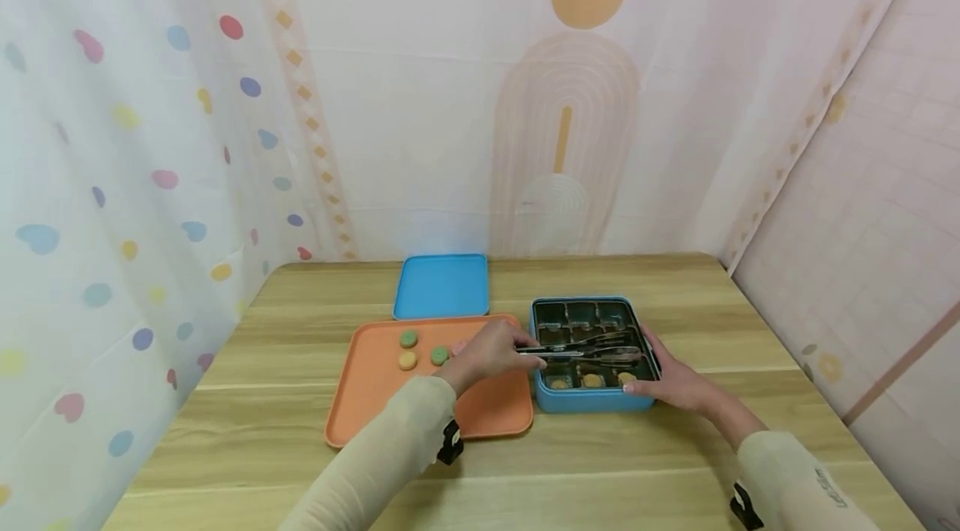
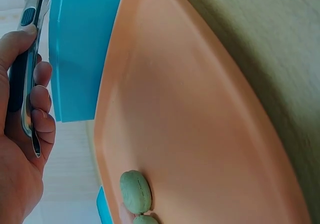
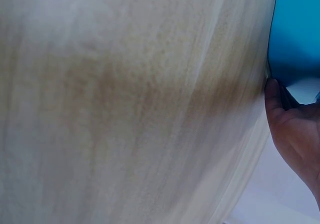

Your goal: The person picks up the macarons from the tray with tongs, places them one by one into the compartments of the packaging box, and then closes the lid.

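Observation:
My left hand (image 1: pixel 491 352) grips metal tongs (image 1: pixel 585 350) with dark handles; their tips lie over a blue box (image 1: pixel 592 402). In the left wrist view, thumb and fingers wrap the tongs (image 2: pixel 30 84). Dark compartments divide the box, and yellowish macarons (image 1: pixel 592 381) sit in its front row. On the box's right side rests my right hand (image 1: pixel 678 381), thumb at the front rim and fingers along the side. The right wrist view shows its thumb (image 3: pixel 273 97) against the blue wall. Green macarons (image 1: pixel 408 339), a yellow macaron (image 1: pixel 407 361) and a partly hidden pink one lie on an orange tray (image 1: pixel 375 406).
A flat blue lid (image 1: pixel 442 287) lies behind the tray at the table's back. The tray's right edge stands close beside the box. Patterned curtains (image 1: pixel 420 97) hang behind the wooden table (image 1: pixel 600 473) and along its sides.

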A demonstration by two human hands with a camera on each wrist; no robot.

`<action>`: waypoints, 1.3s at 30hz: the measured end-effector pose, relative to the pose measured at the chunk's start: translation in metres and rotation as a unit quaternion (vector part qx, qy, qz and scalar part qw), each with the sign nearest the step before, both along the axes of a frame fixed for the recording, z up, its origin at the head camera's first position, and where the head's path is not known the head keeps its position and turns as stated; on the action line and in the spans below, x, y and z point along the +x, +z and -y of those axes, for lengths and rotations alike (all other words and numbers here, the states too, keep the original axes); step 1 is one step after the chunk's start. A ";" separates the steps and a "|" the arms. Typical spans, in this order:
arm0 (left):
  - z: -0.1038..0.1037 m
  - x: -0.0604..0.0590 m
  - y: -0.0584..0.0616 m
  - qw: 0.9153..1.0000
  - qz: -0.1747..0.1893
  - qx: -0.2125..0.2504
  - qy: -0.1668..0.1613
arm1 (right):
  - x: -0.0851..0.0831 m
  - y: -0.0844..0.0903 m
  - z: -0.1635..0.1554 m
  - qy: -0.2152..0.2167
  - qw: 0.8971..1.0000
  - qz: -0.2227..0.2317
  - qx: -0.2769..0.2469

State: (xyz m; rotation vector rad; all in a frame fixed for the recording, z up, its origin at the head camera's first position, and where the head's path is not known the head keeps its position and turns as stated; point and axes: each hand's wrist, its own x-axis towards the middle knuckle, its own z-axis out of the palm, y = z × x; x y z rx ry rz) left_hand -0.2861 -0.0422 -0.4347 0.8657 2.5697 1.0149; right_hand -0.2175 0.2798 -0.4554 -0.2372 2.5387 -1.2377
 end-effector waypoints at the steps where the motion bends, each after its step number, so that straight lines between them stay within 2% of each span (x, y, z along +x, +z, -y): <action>1: 0.000 0.001 0.001 1.000 0.002 0.000 0.000 | 0.001 0.000 0.000 -0.002 1.000 -0.001 0.003; 8: 0.012 0.005 0.007 1.000 -0.007 0.015 -0.004 | 0.003 0.000 -0.001 -0.003 1.000 0.000 0.008; 12: 0.024 0.005 0.010 0.999 0.007 0.033 -0.008 | 0.004 0.000 -0.003 -0.001 1.000 0.002 0.007; 20: 0.051 -0.003 0.019 0.995 0.062 0.065 0.042 | 0.003 0.002 -0.008 -0.001 1.000 0.000 0.001; 23: 0.062 -0.005 0.022 0.993 0.071 0.075 0.051 | 0.003 0.002 -0.008 0.001 1.000 0.001 -0.004; 27: 0.076 -0.006 0.025 0.994 0.046 0.074 0.059 | 0.002 0.001 -0.008 0.000 1.000 0.002 -0.008; 34: 0.099 -0.004 0.023 0.996 0.001 0.044 0.082 | 0.003 -0.003 -0.010 0.000 1.000 -0.002 -0.006; 39: 0.117 -0.001 0.023 0.995 -0.006 0.048 0.083 | 0.003 -0.002 -0.011 -0.001 1.000 -0.003 -0.005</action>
